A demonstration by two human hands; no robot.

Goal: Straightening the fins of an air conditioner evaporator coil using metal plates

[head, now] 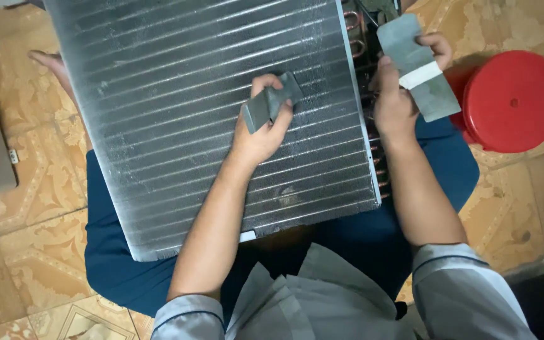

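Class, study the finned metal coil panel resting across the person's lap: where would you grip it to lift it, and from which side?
Grip the finned coil panel by its plain side frame, near the right edge strip, coming from the side. The fins look thin and bendable, and the copper tube bends protrude there, so probably avoid pressing either.

A silver, finely ribbed coil panel [209, 119] fills the upper centre; red stool [512, 101] at right; tan floral floor tiles [39, 189]; navy trousers [121, 264].

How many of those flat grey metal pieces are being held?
2: one grey piece in the left hand over the finned coil, one in the right hand.
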